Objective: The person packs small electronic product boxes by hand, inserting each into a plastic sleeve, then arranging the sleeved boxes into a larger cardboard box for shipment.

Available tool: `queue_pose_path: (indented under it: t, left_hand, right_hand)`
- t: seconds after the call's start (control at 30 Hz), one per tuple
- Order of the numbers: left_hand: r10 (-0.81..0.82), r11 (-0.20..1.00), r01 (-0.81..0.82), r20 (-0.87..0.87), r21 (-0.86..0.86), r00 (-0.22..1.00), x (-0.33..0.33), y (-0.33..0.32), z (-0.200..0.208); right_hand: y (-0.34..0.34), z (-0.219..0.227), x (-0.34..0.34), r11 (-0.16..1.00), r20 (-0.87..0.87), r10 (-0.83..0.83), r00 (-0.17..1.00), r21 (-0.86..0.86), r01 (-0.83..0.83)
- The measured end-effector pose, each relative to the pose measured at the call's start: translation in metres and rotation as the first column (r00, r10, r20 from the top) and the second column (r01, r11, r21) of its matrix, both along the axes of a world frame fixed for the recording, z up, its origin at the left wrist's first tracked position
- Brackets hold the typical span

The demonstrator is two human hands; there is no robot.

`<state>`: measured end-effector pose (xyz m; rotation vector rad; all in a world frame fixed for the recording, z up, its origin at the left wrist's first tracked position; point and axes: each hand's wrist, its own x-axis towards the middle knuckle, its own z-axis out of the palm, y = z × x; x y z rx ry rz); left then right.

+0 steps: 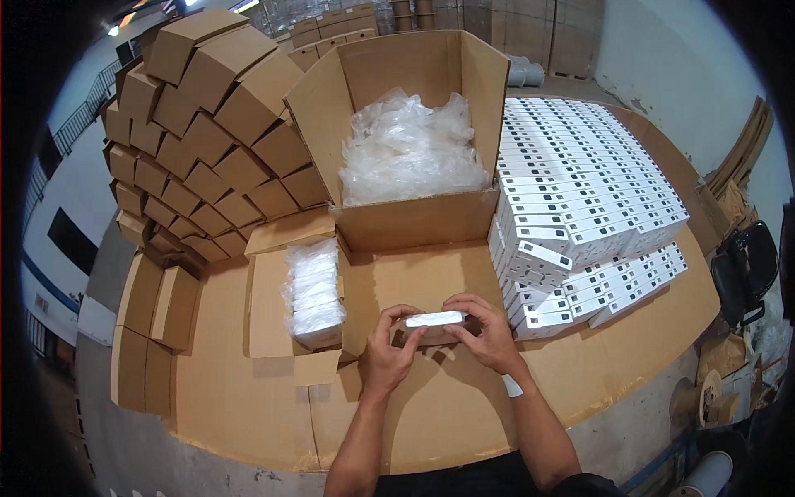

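Between my two hands is a small white box (435, 320), held above the cardboard-covered table. My left hand (392, 345) grips its left end, with the thumb on the near side. My right hand (486, 331) closes on the other end, fingers bent over the top. A white strip hangs by my right wrist. To the left of my hands stands an open carton (263, 311) with a row of plastic-wrapped white packs (315, 290) in it. What my fingers cover on the box's far side is hidden.
Ahead stands a large open carton (414, 222) filled with clear plastic bags (410, 149). Stacked white boxes (580, 199) with dark squares fill the right side. Brown cartons (203, 153) are piled at the far left. A black chair (745, 269) stands beyond the table's right edge.
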<state>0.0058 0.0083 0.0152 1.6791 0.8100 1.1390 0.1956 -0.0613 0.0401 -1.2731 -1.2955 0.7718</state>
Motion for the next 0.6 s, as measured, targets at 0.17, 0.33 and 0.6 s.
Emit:
queue_pose_path:
  t: [0.17,0.33,0.6]
  left_hand:
    - [-0.034,0.987,0.044,0.064,-0.155,0.997,-0.001,-0.002,0.001]
    - [0.108,0.984,-0.11,-0.02,-0.138,0.994,-0.004,-0.019,-0.002]
    - [0.234,0.97,-0.198,-0.315,0.143,0.92,-0.036,-0.067,-0.004]
  right_hand:
    - [-0.003,0.009,0.0,0.999,0.103,-0.023,0.994,-0.029,0.026]
    - [-0.001,0.002,0.001,0.999,0.145,-0.034,0.989,0.007,0.034]
    - [0.015,0.002,-0.009,0.996,-0.157,-0.035,0.987,0.077,0.047]
